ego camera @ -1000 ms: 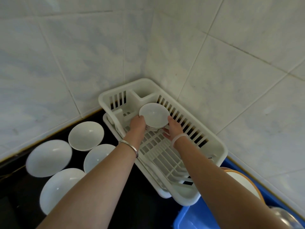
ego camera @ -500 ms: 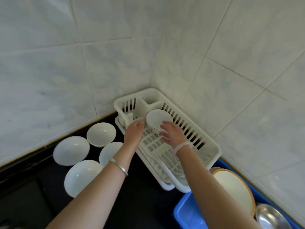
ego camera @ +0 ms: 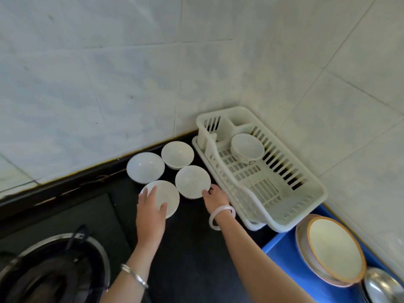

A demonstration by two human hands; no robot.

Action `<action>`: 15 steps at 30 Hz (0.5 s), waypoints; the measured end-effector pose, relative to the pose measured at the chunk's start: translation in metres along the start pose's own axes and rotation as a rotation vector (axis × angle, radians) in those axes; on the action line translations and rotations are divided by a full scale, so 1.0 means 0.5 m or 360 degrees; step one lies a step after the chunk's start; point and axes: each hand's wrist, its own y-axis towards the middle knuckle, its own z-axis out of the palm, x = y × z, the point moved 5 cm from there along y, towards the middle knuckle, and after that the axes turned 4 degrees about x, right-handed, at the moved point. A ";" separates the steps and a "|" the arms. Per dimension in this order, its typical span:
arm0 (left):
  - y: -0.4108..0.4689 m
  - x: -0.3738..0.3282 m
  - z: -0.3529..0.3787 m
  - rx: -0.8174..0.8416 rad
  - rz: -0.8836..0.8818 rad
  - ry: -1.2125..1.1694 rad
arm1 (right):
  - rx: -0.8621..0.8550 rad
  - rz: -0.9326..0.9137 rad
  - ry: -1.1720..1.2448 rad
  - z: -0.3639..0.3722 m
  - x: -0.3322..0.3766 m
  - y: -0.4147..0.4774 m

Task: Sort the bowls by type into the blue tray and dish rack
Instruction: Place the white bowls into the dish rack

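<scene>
Counter bowls: four plain white bowls sit clustered on the black counter (ego camera: pixel 196 237) at frame centre: front-left bowl (ego camera: pixel 168 193), front-right bowl (ego camera: pixel 190 180), rear-left bowl (ego camera: pixel 144 167), rear-right bowl (ego camera: pixel 177 154).
Left hand (ego camera: pixel 150 211): laid over the front-left bowl, fingers fairly straight across its inside and thumb at the near rim; not closed round it.
Right hand (ego camera: pixel 215 199): fingertips at the front-right bowl's near rim; I cannot tell whether they pinch it.
Step in hand: probably picking up the two front bowls. Set thumb and fingers on opposite sides of each rim first, then lift straight up, since the neighbouring bowls sit just beside them.
Dish rack (ego camera: pixel 306 206): right of centre, in the wall corner; holds one footed bowl (ego camera: pixel 248 147) at its far end.
Blue tray (ego camera: pixel 282 259): lower right; holds an orange-rimmed dish (ego camera: pixel 332 248) and a steel bowl (ego camera: pixel 380 287) cut by the frame edge.
Stove (ego camera: pixel 54 270): lower left, well apart from the bowls.
</scene>
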 end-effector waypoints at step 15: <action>0.003 0.121 0.003 0.0106 -0.0422 -0.1014 | -0.0208 0.0333 0.0805 0.034 -0.020 0.050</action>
